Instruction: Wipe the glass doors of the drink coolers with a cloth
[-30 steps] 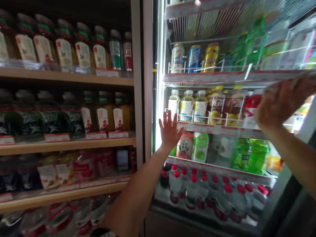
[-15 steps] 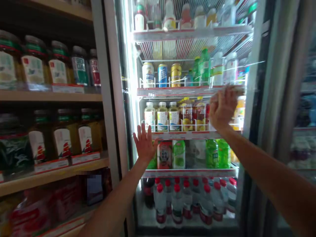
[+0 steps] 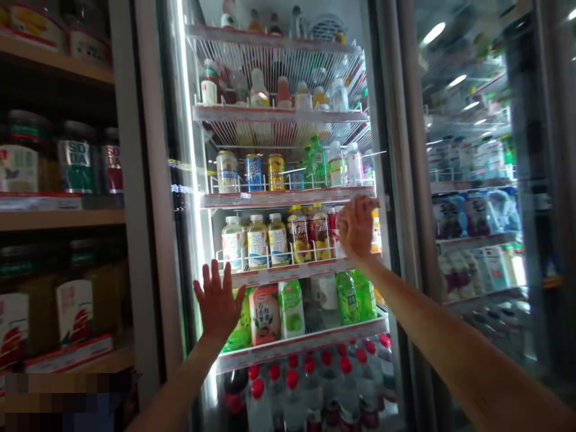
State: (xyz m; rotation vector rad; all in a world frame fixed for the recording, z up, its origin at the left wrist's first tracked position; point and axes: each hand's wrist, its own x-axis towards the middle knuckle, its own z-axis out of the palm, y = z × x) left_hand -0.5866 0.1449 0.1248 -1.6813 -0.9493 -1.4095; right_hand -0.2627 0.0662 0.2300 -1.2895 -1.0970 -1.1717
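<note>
My left hand [image 3: 218,303] is open, its fingers spread, at the glass door of a lit drinks cooler. Behind the glass near it stand a red-brown tea carton [image 3: 265,315] and a green carton [image 3: 291,309]. Higher up on the right, my right hand [image 3: 357,228] is raised against the door with its fingers bent. A pale cloth [image 3: 374,203] seems to stick out beside those fingers; most of it is hidden by the hand. Tea bottles [image 3: 299,234] with yellow caps are behind the glass, left of this hand.
Cans [image 3: 253,173] and green bottles [image 3: 316,161] fill an upper cooler shelf, and red-capped bottles [image 3: 292,396] stand at the bottom. A wooden shelf [image 3: 63,220] with jars is on the left. Another glass-door cooler [image 3: 477,240] stands on the right beyond a metal frame [image 3: 409,180].
The view has turned to the right and tilted, showing more of the second cooler. Both hands are still raised at the door; the left stays spread and the right stays bent.
</note>
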